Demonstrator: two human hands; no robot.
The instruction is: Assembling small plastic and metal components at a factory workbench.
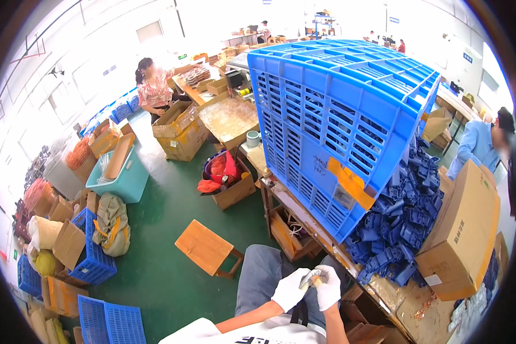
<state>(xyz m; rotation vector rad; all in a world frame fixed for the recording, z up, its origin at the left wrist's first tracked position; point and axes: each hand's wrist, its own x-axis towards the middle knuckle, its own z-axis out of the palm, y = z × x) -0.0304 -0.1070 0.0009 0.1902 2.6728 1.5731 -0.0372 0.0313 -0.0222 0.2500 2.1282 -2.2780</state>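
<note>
White gloves cover both of my hands, which meet above my lap beside the workbench. My left hand [291, 290] has its fingers closed and pressed against the right. Closed as well, my right hand [328, 288] faces it. Something small and pale shows between the fingertips, but its kind is too small to make out. Close by on the right, a heap of dark blue plastic parts [393, 221] lies on the workbench [393, 295]. A large blue slatted crate [309, 152] stands tilted over the heap, with dark parts showing through its slots.
A cardboard box [458, 235] stands right of the heap. A wooden stool [205, 245] is on the green floor to my left, near a carton with red cloth [235, 192]. Farther left are a turquoise tub [129, 180] and blue crates [100, 255]. Other people work beyond.
</note>
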